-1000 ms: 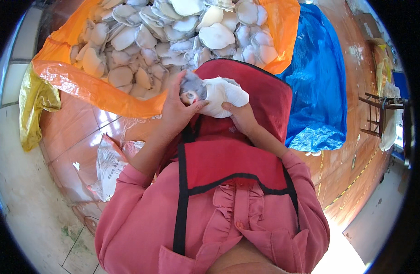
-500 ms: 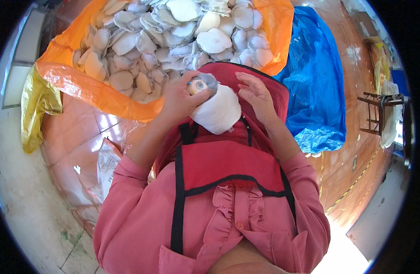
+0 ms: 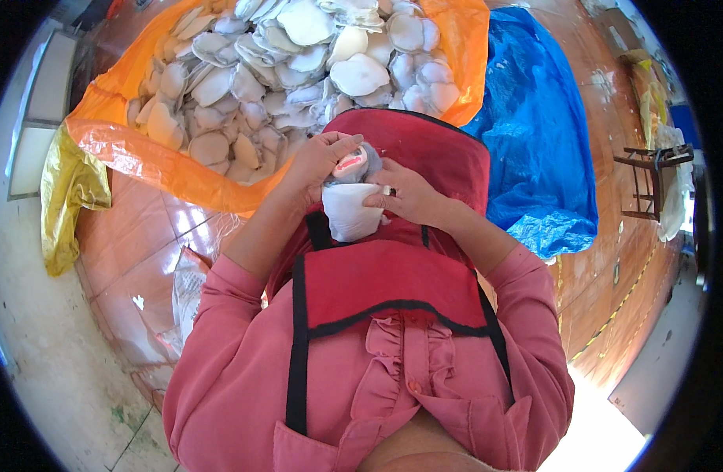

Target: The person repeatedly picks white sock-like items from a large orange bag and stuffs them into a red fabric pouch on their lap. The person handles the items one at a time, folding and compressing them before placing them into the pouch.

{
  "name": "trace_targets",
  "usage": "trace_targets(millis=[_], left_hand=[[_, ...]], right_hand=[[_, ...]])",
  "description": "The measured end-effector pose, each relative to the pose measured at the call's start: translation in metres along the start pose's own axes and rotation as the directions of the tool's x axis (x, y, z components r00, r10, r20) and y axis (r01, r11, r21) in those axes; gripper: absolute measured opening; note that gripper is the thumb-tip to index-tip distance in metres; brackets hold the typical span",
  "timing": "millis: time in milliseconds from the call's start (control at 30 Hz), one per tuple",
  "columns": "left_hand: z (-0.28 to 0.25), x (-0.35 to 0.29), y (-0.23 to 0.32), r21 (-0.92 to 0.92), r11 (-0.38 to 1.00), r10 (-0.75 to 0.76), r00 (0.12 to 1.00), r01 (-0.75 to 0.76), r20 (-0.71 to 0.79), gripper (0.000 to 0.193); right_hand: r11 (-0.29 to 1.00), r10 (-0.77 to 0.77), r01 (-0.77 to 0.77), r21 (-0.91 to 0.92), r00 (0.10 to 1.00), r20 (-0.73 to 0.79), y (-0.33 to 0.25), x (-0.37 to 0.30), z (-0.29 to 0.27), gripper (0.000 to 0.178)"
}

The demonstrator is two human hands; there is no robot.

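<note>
Over my lap, my left hand (image 3: 310,167) is closed around a small grey-and-white bundle (image 3: 351,166) with a reddish mark on its upper face; its kind is unclear. Just below hangs a white cup-shaped pad (image 3: 350,214), soft and smooth, touching the bundle. From the right, my right hand (image 3: 409,193) pinches the pad's upper right edge, fingertips against the grey part. Whether bundle and pad are joined I cannot tell. Beneath both hands spreads the red apron (image 3: 448,153) with black edging.
Ahead lies an orange plastic sack (image 3: 169,167) heaped with white rounded pads (image 3: 360,75). A blue plastic sheet (image 3: 538,126) is on the right, a yellow bag (image 3: 72,197) on the left. A dark stool (image 3: 649,179) stands at far right on the tiled floor.
My right hand has come in from the right and taken the pad's edge. The bundle has turned, hiding its round eye-like patch, and the pad has shifted left.
</note>
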State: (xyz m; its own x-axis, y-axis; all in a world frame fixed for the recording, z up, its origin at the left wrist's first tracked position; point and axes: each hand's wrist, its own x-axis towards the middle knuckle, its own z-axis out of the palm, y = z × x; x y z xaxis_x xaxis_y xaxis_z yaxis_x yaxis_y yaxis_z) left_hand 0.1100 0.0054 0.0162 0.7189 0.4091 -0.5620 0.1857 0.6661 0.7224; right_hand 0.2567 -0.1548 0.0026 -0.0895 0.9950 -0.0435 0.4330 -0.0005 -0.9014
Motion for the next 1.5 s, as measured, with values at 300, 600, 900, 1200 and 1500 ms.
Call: trace_targets(millis=[300, 600, 900, 1200, 1500], left_hand=[[0.011, -0.007, 0.000, -0.026, 0.985, 0.169, 0.985, -0.168, 0.033, 0.045], [0.003, -0.020, -0.022, 0.111, 0.985, 0.132, 0.991, -0.135, 0.036, 0.058], [0.014, -0.019, -0.034, 0.047, 0.955, 0.292, 0.956, -0.294, 0.039, 0.053], [0.001, -0.021, -0.034, 0.298, 0.836, 0.437, 0.887, -0.462, 0.148, 0.084], [0.022, -0.010, -0.037, 0.295, 0.896, 0.352, 0.936, -0.331, -0.020, 0.043]], right_hand=[[0.994, -0.052, 0.067, 0.082, 0.983, -0.175, 0.012, -0.004, -0.006, 0.037], [0.994, 0.014, 0.009, 0.105, 0.975, -0.222, 0.006, -0.004, -0.001, 0.038], [0.992, 0.074, -0.056, 0.113, 0.983, -0.166, 0.005, -0.007, -0.014, 0.028], [0.457, 0.294, 0.257, 0.851, 0.860, -0.418, 0.006, 0.009, 0.018, 0.062], [0.741, 0.162, 0.313, 0.593, 0.774, -0.612, 0.012, 0.000, 0.014, 0.064]])
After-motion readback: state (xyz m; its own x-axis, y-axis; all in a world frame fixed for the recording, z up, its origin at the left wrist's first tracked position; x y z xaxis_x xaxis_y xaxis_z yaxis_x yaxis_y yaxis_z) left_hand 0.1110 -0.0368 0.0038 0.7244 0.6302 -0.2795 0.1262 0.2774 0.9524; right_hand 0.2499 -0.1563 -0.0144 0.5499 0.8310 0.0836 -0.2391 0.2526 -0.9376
